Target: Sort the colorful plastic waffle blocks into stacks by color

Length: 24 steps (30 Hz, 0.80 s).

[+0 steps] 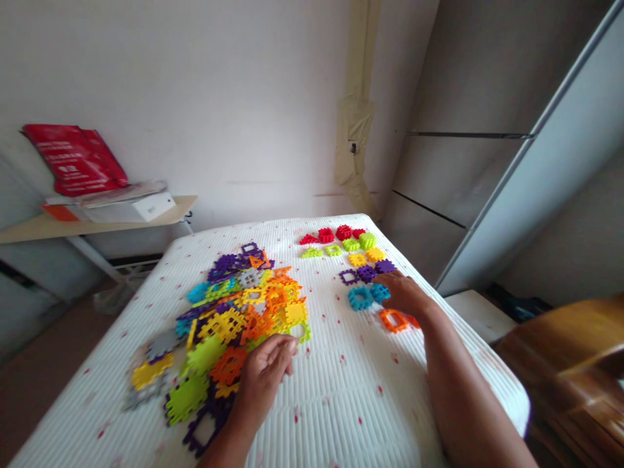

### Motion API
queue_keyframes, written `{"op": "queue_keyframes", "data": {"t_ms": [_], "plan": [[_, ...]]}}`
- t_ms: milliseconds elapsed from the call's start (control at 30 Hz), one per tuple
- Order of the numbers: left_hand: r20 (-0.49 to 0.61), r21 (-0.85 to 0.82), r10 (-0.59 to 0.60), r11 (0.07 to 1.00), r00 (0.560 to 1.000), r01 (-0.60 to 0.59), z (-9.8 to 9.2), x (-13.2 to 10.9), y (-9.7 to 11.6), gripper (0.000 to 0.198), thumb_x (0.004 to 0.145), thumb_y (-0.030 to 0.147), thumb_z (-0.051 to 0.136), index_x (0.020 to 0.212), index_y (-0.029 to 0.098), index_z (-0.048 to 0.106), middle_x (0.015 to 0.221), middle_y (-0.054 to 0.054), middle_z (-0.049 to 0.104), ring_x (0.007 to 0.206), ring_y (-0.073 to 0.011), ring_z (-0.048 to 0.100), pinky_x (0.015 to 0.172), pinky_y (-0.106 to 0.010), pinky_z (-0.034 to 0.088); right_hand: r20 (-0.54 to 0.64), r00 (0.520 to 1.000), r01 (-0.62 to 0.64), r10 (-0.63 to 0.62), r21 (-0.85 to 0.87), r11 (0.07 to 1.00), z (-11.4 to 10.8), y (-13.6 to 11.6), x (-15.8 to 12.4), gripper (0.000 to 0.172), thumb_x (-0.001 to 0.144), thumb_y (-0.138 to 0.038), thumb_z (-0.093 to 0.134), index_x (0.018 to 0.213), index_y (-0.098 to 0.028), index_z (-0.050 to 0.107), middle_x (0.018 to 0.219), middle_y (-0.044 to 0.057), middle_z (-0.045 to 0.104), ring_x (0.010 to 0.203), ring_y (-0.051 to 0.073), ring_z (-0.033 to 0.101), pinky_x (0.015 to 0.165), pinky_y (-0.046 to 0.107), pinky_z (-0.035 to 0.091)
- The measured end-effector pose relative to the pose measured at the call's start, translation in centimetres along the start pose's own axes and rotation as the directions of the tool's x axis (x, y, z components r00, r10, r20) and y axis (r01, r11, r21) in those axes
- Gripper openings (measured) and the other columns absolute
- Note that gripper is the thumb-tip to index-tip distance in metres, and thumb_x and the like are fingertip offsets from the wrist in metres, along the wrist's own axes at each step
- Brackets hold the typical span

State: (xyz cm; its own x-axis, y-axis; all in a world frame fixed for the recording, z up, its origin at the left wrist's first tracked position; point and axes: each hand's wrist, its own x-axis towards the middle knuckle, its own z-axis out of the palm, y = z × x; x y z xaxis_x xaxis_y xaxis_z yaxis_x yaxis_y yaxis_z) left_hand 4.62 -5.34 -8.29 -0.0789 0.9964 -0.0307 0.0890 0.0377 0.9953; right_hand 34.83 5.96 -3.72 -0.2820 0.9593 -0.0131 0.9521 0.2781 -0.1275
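My left hand (268, 369) is at the near right edge of a mixed heap of plastic interlocking pieces (221, 325). Its fingers are curled together beside a lime green frame piece (305, 333); whatever they hold is hidden. Over on the right, my right hand (403, 291) bends its fingers down onto a blue interlocking piece (379, 293), partly covered by the hand. A blue square frame (360, 299) lies left of it. Nearer to me, an orange square frame (392, 320) is partly under my right wrist, with more orange behind the arm.
Sorted groups stand beyond my right hand: purple (366, 273), yellow (375, 254), lime green (351, 245) and red pieces (344, 232). All lie on a white ribbed cover (336, 403). A grey cabinet (439, 175) flanks the right; a side table (29, 231) stands left.
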Motion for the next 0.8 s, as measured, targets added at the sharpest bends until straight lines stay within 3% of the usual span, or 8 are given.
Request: {"op": "queue_keyframes", "data": {"t_ms": [200, 333, 400, 467, 567, 633, 700, 800], "plan": [[0.013, -0.055, 0.071, 0.996, 0.997, -0.070, 0.4, 0.0, -0.3, 0.036, 0.076, 0.051, 0.059, 0.075, 0.014, 0.061, 0.056, 0.002, 0.052, 0.047, -0.0083, 0.043, 0.044, -0.020, 0.033, -0.100, 0.991, 0.087, -0.090, -0.030, 0.996, 3.0, 2.5, 1.2, 0.052, 0.064, -0.015, 0.061, 0.115, -0.024, 0.062, 0.115, 0.010, 0.064, 0.113, 0.029, 0.053, 0.085, 0.040, 0.044], [-0.016, 0.016, 0.268, 0.963, 0.963, -0.267, -1.0, 0.1, 0.3, 0.026, 0.079, 0.040, 0.059, 0.075, 0.015, 0.065, 0.061, 0.000, 0.054, 0.052, -0.0095, 0.049, 0.051, -0.022, 0.041, -0.263, 0.944, 0.193, -0.200, -0.052, 0.980, 4.1, 3.8, 1.5, 0.047, 0.067, -0.017, 0.062, 0.113, -0.021, 0.063, 0.112, 0.016, 0.065, 0.104, 0.032, 0.058, 0.077, 0.041, 0.046], [-0.122, 0.053, 0.356, 0.935, 0.927, -0.352, -2.7, 0.1, 0.7, 0.023, 0.078, 0.037, 0.061, 0.077, 0.015, 0.067, 0.066, -0.001, 0.058, 0.054, -0.0096, 0.051, 0.052, -0.022, 0.042, -0.363, 0.890, 0.265, -0.275, -0.079, 0.961, 3.6, 3.7, 1.4, 0.043, 0.072, -0.022, 0.060, 0.115, -0.021, 0.062, 0.114, 0.015, 0.064, 0.105, 0.031, 0.057, 0.078, 0.042, 0.048], [-0.309, 0.058, 0.376, 0.924, 0.873, -0.378, -4.8, 0.2, 0.9, 0.021, 0.077, 0.035, 0.062, 0.079, 0.015, 0.068, 0.068, -0.001, 0.061, 0.053, -0.0090, 0.051, 0.050, -0.021, 0.041, -0.469, 0.817, 0.323, -0.335, -0.108, 0.940, 2.7, 2.8, 1.3, 0.036, 0.079, -0.030, 0.056, 0.113, -0.019, 0.061, 0.115, 0.014, 0.063, 0.106, 0.031, 0.057, 0.081, 0.044, 0.048], [-0.594, 0.047, 0.338, 0.921, 0.730, -0.388, -7.9, 0.5, 0.8, 0.020, 0.076, 0.034, 0.064, 0.082, 0.016, 0.067, 0.062, 0.001, 0.060, 0.051, -0.0082, 0.049, 0.049, -0.019, 0.039, -0.604, 0.699, 0.398, -0.382, -0.115, 0.910, 1.6, 0.4, 1.3, 0.028, 0.087, -0.033, 0.050, 0.105, -0.016, 0.063, 0.108, 0.014, 0.066, 0.097, 0.027, 0.060, 0.083, 0.043, 0.048], [-0.664, 0.082, 0.326, 0.927, 0.673, -0.367, -9.4, 0.6, 0.7, 0.021, 0.076, 0.035, 0.063, 0.081, 0.015, 0.066, 0.060, 0.002, 0.059, 0.051, -0.0082, 0.048, 0.050, -0.019, 0.039, -0.641, 0.638, 0.478, -0.426, -0.104, 0.872, 1.5, -1.5, 1.4, 0.023, 0.089, -0.030, 0.049, 0.102, -0.016, 0.063, 0.101, 0.012, 0.067, 0.092, 0.024, 0.061, 0.084, 0.040, 0.049], [-0.645, 0.141, 0.331, 0.937, 0.688, -0.319, -10.1, 0.6, 0.7, 0.022, 0.076, 0.036, 0.062, 0.078, 0.014, 0.066, 0.060, 0.002, 0.059, 0.052, -0.0089, 0.049, 0.051, -0.020, 0.039, -0.637, 0.603, 0.562, -0.480, -0.088, 0.823, 1.8, -3.4, 1.4, 0.019, 0.089, -0.025, 0.050, 0.099, -0.017, 0.063, 0.096, 0.010, 0.068, 0.089, 0.022, 0.062, 0.081, 0.037, 0.049], [-0.561, 0.210, 0.342, 0.940, 0.754, -0.270, -10.0, 0.5, 0.8, 0.021, 0.073, 0.036, 0.063, 0.070, 0.015, 0.065, 0.058, 0.002, 0.056, 0.055, -0.0104, 0.049, 0.053, -0.021, 0.040, -0.590, 0.578, 0.676, -0.564, -0.041, 0.736, 2.8, -6.5, 0.9, 0.018, 0.089, -0.019, 0.047, 0.096, -0.018, 0.063, 0.090, 0.008, 0.068, 0.084, 0.019, 0.062, 0.075, 0.033, 0.049]]}}
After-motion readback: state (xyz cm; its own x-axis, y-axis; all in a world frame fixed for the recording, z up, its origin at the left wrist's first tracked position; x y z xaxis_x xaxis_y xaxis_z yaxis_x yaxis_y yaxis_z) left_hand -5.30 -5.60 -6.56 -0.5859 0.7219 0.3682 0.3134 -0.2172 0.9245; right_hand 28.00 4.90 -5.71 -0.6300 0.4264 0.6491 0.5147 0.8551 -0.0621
